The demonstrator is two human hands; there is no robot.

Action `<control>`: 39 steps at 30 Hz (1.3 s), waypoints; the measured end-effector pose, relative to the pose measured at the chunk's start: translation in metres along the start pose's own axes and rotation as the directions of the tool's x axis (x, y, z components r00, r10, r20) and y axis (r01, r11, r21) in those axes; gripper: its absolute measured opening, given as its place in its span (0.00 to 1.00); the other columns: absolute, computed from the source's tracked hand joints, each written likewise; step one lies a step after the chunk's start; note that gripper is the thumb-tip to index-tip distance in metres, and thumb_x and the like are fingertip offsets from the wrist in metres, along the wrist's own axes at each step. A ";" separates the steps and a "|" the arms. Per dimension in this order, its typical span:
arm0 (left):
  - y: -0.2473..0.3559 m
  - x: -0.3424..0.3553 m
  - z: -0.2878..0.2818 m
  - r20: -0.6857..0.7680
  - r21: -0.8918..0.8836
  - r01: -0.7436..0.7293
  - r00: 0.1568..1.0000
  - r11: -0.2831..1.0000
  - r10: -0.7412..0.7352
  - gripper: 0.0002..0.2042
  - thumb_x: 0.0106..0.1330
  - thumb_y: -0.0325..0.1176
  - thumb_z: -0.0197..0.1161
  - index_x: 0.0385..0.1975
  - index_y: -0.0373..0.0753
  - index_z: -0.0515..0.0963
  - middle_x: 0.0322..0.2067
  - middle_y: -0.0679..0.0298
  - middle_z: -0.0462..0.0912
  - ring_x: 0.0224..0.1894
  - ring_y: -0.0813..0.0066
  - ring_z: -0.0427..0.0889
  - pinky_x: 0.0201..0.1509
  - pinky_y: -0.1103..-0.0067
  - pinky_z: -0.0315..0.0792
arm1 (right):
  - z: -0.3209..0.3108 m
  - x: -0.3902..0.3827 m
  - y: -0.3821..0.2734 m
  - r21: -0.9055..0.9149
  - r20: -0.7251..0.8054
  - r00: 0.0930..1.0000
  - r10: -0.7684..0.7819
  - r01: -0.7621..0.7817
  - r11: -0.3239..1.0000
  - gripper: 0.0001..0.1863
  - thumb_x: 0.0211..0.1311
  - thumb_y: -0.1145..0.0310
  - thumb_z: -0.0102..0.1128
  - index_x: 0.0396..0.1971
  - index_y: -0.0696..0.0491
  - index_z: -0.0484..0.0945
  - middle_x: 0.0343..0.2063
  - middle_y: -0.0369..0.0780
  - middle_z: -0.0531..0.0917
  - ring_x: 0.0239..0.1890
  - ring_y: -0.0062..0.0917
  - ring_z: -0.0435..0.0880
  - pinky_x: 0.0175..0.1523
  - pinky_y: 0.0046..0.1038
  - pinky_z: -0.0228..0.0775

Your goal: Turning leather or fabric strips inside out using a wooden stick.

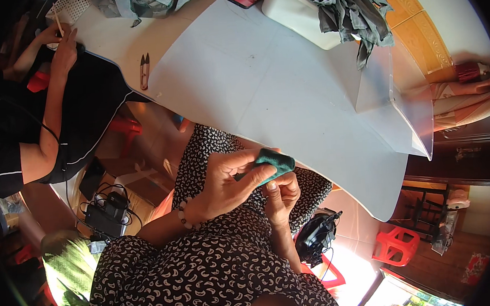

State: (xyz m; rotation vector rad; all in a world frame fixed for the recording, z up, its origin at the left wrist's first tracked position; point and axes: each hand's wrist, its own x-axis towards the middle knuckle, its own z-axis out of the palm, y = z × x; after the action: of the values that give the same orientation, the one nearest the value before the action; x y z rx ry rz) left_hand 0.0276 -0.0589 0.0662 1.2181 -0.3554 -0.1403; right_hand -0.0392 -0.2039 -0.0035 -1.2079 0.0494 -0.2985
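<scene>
1 cloth [278, 162] nr tbl [275, 94] w/ snips [145, 73]

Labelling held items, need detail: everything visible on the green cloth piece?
The green cloth piece is small, dark, soft-looking and apparently folded or bunched, roughly blocky. The left hand pinches it, thumb on the near face; the right hand meets its lower edge, grip unclear. It is held up by the near edge of the pale table. Fingers hide part.
</scene>
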 end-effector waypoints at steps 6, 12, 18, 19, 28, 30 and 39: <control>-0.008 -0.003 0.012 0.007 0.310 -0.048 0.999 0.950 0.048 0.19 0.61 0.29 0.70 0.53 0.35 0.78 0.31 0.62 0.87 0.31 0.85 0.85 0.33 0.86 0.77 | 0.010 0.004 -0.009 -0.054 -0.025 0.999 -0.038 0.037 0.998 0.06 0.66 0.75 0.62 0.34 0.55 0.73 0.28 0.31 0.77 0.27 0.10 0.70 0.33 0.15 0.63; -0.006 -0.005 0.016 -0.033 0.130 -0.016 0.999 0.991 0.020 0.18 0.63 0.30 0.69 0.51 0.32 0.78 0.35 0.58 0.87 0.37 0.78 0.86 0.41 0.82 0.79 | 0.000 0.001 0.001 0.002 -0.050 0.998 -0.031 0.031 1.000 0.09 0.65 0.69 0.64 0.33 0.54 0.71 0.26 0.30 0.77 0.25 0.10 0.70 0.30 0.15 0.63; -0.008 -0.003 0.006 -0.054 -0.061 -0.027 0.998 0.998 0.024 0.11 0.67 0.25 0.62 0.46 0.27 0.79 0.37 0.55 0.86 0.39 0.74 0.86 0.43 0.82 0.80 | 0.005 0.002 -0.001 0.036 -0.038 0.998 0.045 -0.043 0.998 0.10 0.66 0.69 0.62 0.31 0.52 0.70 0.23 0.30 0.76 0.20 0.10 0.68 0.25 0.14 0.61; -0.008 -0.002 0.006 -0.078 -0.083 -0.040 0.996 0.996 0.034 0.10 0.66 0.24 0.64 0.44 0.27 0.80 0.36 0.56 0.86 0.39 0.75 0.86 0.42 0.82 0.81 | 0.007 0.003 -0.001 0.051 -0.055 0.998 0.043 -0.040 0.998 0.09 0.67 0.69 0.62 0.31 0.52 0.70 0.22 0.30 0.76 0.20 0.10 0.68 0.25 0.14 0.61; -0.003 0.002 0.009 -0.142 0.016 -0.057 0.988 0.998 0.059 0.10 0.59 0.20 0.69 0.40 0.29 0.80 0.36 0.61 0.81 0.38 0.76 0.84 0.39 0.82 0.81 | 0.004 0.004 -0.001 0.006 -0.018 1.000 0.006 -0.006 1.000 0.08 0.67 0.70 0.61 0.33 0.54 0.71 0.27 0.33 0.79 0.24 0.10 0.71 0.29 0.15 0.64; -0.003 0.003 0.007 -0.126 0.109 -0.069 0.989 0.992 0.083 0.10 0.59 0.21 0.70 0.39 0.29 0.81 0.35 0.63 0.80 0.35 0.78 0.83 0.36 0.83 0.80 | 0.004 0.005 -0.002 -0.037 -0.007 0.999 -0.045 0.045 0.998 0.06 0.67 0.72 0.61 0.34 0.55 0.72 0.29 0.34 0.81 0.28 0.11 0.74 0.35 0.16 0.67; -0.009 0.003 0.006 0.041 0.302 -0.066 0.998 0.951 0.056 0.09 0.59 0.23 0.70 0.40 0.35 0.84 0.35 0.63 0.78 0.32 0.82 0.79 0.34 0.85 0.76 | -0.005 0.002 0.006 -0.064 -0.007 1.000 -0.026 0.025 0.998 0.09 0.67 0.67 0.62 0.33 0.55 0.72 0.31 0.32 0.80 0.34 0.13 0.75 0.44 0.17 0.68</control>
State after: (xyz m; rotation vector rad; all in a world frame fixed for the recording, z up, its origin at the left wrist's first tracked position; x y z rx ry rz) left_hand 0.0293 -0.0681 0.0602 1.5080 -0.4535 -0.0523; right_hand -0.0372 -0.2069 -0.0101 -1.2714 0.0508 -0.3262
